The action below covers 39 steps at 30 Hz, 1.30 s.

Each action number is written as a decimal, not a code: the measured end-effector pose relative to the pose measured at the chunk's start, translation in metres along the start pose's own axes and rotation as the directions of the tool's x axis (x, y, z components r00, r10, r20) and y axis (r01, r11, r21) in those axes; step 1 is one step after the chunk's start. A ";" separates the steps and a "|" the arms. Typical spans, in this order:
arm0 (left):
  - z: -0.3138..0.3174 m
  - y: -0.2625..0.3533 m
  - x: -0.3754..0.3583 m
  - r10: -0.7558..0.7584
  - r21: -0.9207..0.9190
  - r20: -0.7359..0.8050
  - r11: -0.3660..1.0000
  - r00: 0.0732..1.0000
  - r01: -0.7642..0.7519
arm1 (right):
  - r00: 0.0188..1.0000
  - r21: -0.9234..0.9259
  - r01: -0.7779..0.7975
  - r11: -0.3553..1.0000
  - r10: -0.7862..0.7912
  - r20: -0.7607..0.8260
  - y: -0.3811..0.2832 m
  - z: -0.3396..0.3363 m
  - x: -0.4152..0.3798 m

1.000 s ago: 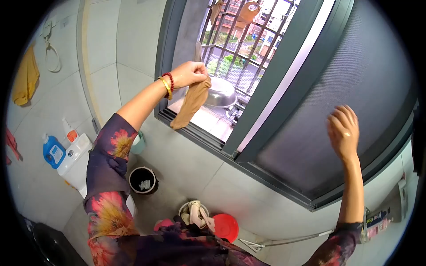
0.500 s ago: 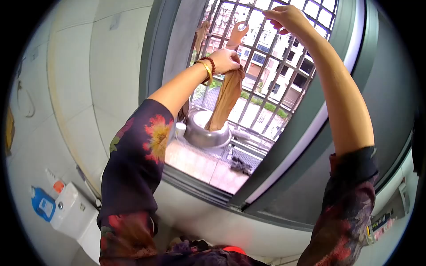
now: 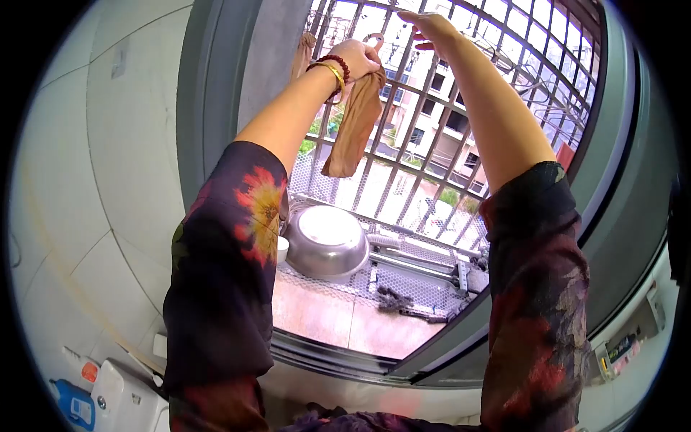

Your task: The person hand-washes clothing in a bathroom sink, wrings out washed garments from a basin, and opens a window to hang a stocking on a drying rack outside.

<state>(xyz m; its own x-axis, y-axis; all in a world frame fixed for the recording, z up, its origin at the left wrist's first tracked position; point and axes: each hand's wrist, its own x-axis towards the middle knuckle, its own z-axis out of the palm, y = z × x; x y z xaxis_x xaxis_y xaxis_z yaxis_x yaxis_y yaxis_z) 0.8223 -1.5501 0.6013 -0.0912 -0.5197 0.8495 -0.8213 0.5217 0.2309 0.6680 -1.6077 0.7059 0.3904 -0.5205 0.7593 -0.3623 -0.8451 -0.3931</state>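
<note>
My left hand (image 3: 358, 59), with a dark red bead bracelet and a yellow bangle on its wrist, is closed on a brown stocking (image 3: 354, 126). The thin fabric hangs from the fingers in front of the window bars, and a looped end (image 3: 375, 39) shows above the hand. My right hand (image 3: 434, 34) is raised to the right of it, near the top of the bars. Its fingers reach leftward and apart, and nothing can be made out in them. Another brown piece of fabric (image 3: 303, 56) hangs left of my left hand.
Metal bars (image 3: 461, 137) close off the window ledge. An overturned steel basin (image 3: 327, 248) sits on the ledge beside a white cup (image 3: 282, 249). Wire hangers (image 3: 536, 90) hang at the right. A blue bottle (image 3: 74, 403) stands on the white toilet tank (image 3: 119, 392) at lower left.
The view has shifted, showing more bars at the right. The stocking's lower end now hangs clear above the basin in view. My right hand's fingers look more stretched out.
</note>
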 end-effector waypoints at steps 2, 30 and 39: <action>-0.002 -0.002 0.008 0.000 0.009 -0.059 1.000 0.998 0.001 | 0.999 0.027 -0.033 0.999 0.033 -0.013 0.006 0.003 0.017; 0.011 -0.063 0.063 -0.088 -0.304 -0.247 0.953 0.965 0.009 | 0.993 0.368 0.009 0.930 0.036 -0.115 0.045 0.056 0.104; 0.009 -0.054 0.075 -0.081 -0.305 -0.300 0.952 0.951 -0.015 | 0.982 0.488 -0.184 0.853 0.176 0.063 0.032 0.039 0.085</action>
<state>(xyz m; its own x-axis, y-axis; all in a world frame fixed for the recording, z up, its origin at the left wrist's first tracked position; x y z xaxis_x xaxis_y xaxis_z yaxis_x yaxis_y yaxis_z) 0.8547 -1.6235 0.6483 0.1487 -0.3333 0.9310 -0.6088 0.7111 0.3517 0.7226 -1.6842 0.7375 0.3729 -0.6680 0.6439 0.0322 -0.6842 -0.7285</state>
